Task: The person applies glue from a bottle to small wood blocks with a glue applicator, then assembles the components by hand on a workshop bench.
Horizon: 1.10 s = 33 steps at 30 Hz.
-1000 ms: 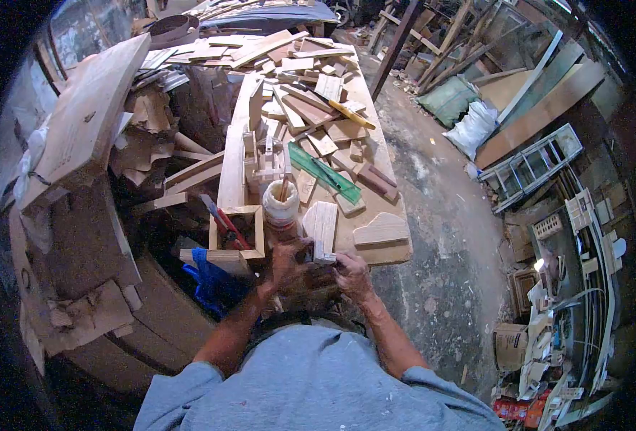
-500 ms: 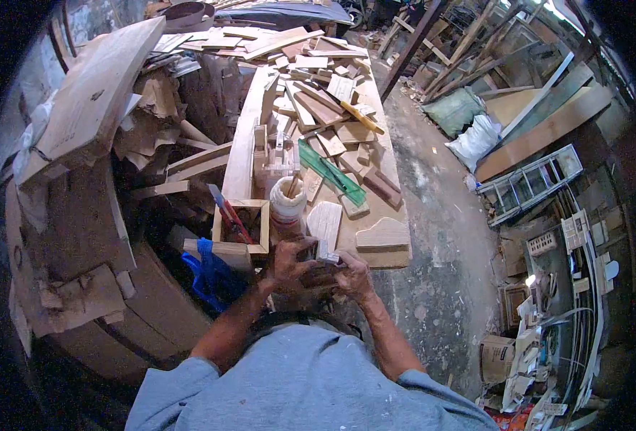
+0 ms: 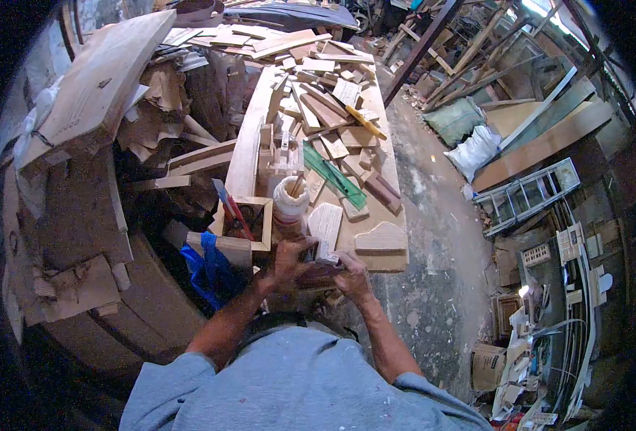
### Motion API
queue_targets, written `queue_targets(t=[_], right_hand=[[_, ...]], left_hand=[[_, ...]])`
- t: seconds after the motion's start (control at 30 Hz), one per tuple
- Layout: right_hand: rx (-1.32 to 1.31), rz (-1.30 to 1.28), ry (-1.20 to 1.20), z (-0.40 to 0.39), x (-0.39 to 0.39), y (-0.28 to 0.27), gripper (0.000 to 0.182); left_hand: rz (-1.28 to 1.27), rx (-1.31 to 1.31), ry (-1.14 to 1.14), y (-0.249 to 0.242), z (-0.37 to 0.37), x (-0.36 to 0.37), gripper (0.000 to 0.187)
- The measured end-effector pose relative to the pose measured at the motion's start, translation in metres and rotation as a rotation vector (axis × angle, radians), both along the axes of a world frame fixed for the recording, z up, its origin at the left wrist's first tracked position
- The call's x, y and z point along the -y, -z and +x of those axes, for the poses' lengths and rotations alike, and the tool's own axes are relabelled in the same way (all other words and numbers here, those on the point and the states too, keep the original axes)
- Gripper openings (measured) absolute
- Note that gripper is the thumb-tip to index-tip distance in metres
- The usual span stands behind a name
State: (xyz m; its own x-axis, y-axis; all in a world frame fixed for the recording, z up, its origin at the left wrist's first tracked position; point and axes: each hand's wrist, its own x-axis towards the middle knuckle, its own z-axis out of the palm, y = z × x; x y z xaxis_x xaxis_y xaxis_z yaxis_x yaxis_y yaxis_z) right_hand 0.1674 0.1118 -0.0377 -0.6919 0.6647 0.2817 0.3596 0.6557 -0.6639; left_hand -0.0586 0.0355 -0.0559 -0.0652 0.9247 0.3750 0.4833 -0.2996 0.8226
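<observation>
A pale wooden piece with a cut, angled top (image 3: 324,224) lies at the near end of the workbench (image 3: 394,263), its near end between my hands. My left hand (image 3: 289,261) is bent around the left side of that end. My right hand (image 3: 351,276) pinches the near right corner. Any small thing between the fingers is too dark to make out. Just beyond my left hand stands an open white jar (image 3: 290,201) with a stick in it. A second shaped wooden piece (image 3: 380,237) rests on the bench to the right.
A wooden box frame (image 3: 264,223) holds red-handled tools at the left, near a blue cloth or bag (image 3: 210,269). Many wood offcuts (image 3: 325,108), a green strip (image 3: 334,176) and a yellow-handled tool (image 3: 365,122) cover the bench beyond. A ladder (image 3: 530,195) lies at the right.
The view has shifted slightly. Both hands stay at the near end of the wooden piece, with only a small shift in the right hand's fingers.
</observation>
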Motion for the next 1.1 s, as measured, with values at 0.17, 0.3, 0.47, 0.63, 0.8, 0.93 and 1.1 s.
queue_targets(t=[0.17, 0.3, 0.47, 0.63, 0.8, 0.93, 1.1], right_hand=[[-0.034, 0.065, 0.02, 0.001, 0.003, 0.007, 0.063], [-0.122, 0.013, 0.119, 0.007, 0.014, -0.016, 0.047], [-0.163, -0.033, 0.449, 0.049, -0.012, -0.016, 0.017], [-0.119, 0.031, 0.494, 0.053, -0.091, -0.031, 0.028], [-0.085, 0.293, 0.358, 0.016, -0.203, -0.046, 0.02], [0.219, 0.25, 0.23, 0.011, -0.255, -0.042, 0.031], [0.189, 0.139, 0.125, 0.012, -0.279, -0.032, 0.028]], left_hand=[[0.06, -0.084, -0.063, 0.003, 0.007, 0.0, 0.071], [-0.114, -0.219, -0.088, 0.027, 0.008, 0.001, 0.084], [-0.109, -0.165, -0.186, -0.019, 0.02, 0.035, 0.079], [-0.148, -0.002, -0.452, -0.067, 0.047, 0.071, 0.045], [-0.025, -0.026, -0.903, -0.106, 0.084, 0.074, 0.019], [-0.007, -0.055, -1.128, -0.14, 0.139, 0.055, 0.016], [-0.178, 0.091, -1.145, -0.162, 0.218, 0.008, 0.019]])
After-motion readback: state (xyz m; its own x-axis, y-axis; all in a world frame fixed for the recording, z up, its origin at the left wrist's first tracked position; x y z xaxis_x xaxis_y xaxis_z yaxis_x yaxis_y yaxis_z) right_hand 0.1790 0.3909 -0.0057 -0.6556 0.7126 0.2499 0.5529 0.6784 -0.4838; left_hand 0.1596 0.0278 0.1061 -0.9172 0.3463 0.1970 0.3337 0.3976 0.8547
